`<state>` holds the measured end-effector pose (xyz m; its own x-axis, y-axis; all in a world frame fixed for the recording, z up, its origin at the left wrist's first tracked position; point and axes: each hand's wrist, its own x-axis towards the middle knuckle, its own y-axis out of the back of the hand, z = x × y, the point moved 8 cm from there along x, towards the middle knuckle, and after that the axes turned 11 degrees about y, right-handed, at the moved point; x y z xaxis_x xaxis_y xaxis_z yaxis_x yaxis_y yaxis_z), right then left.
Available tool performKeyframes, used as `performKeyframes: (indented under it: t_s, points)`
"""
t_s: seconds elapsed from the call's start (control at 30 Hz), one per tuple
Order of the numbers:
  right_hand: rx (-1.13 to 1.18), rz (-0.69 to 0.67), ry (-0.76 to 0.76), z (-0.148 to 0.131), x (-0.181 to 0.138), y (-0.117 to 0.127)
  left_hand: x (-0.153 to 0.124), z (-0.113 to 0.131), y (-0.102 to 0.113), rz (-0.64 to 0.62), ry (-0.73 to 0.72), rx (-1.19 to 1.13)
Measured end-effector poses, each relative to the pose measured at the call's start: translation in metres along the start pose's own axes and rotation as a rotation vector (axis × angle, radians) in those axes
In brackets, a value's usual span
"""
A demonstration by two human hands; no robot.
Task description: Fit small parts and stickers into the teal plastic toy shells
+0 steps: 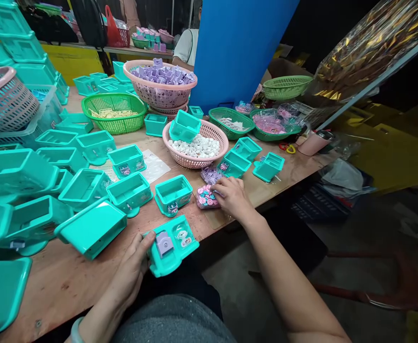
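Observation:
My left hand [136, 257] grips a teal plastic toy housing [176, 259] by its left side, near the table's front edge. A lilac part [164, 244] sits in that housing, beside a white character sticker. My right hand [233, 197] reaches over a small clear tray of pink and teal round pieces [206, 196]; its fingertips are bent down at the tray's right side, and what they pinch, if anything, is hidden. Just behind that tray lies a small bag of lilac pieces [212, 175]. A teal box with a lilac knob [174, 194] stands between my hands.
Several teal boxes [87, 188] crowd the table's left side. A pink basket of white pieces [194, 159] stands ahead, with a teal box in it. Behind are a basket of lilac parts [159, 90] and green baskets [114, 126]. Scissors [290, 148] and a pink cup [314, 143] lie right.

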<state>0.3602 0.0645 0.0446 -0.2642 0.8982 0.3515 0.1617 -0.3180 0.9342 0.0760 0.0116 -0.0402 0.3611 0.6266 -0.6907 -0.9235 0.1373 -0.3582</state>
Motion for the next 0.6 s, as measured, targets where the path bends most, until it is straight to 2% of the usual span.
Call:
performKeyframes:
  t_s: [0.07,0.13,0.23,0.33,0.4,0.5,0.6]
  points:
    - [-0.027,-0.078,0.054,-0.001,0.006,-0.005,0.0,-0.001,0.0,-0.011,0.011,-0.008]
    - [-0.027,-0.098,0.097,-0.002,0.008,-0.002,-0.001,-0.003,0.004,-0.013,0.022,-0.022]
    - [0.013,0.021,0.115,-0.009,0.003,0.019,-0.003,-0.004,0.015,-0.006,0.023,-0.045]
    - [0.153,0.155,0.156,-0.041,-0.013,0.027,-0.007,-0.002,0.029,0.035,0.006,-0.079]
    - [0.227,0.171,0.188,-0.074,-0.024,0.012,-0.01,0.0,0.038,0.072,-0.009,-0.097]
    - [0.195,0.186,0.195,-0.117,-0.041,-0.022,-0.019,0.004,0.047,0.118,-0.035,-0.114]
    - [0.267,0.185,0.19,-0.134,-0.053,-0.044,-0.029,0.006,0.056,0.16,-0.049,-0.134]
